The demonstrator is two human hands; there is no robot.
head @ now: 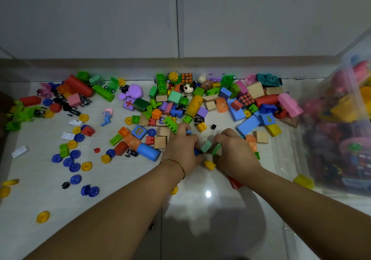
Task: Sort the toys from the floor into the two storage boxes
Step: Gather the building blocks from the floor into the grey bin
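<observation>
So far: clear box [341,131] at right part-filled; most toys [190,103] lie on floor, near wall [120,18].
Left hand [181,145]: fingers curled on blue bits [196,151].
Right hand [233,149]: fingers curled round green block [217,149].
Floor [124,199]: pale glossy tile, lamp glare.
Room: dim, white wall; 2nd box not clearly seen.

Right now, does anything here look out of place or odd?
Nothing looks damaged. Toys strewn over the floor fit the task. One yellow brick lies outside the clear storage box, by its near corner, and a red block is half hidden under the right forearm.
</observation>
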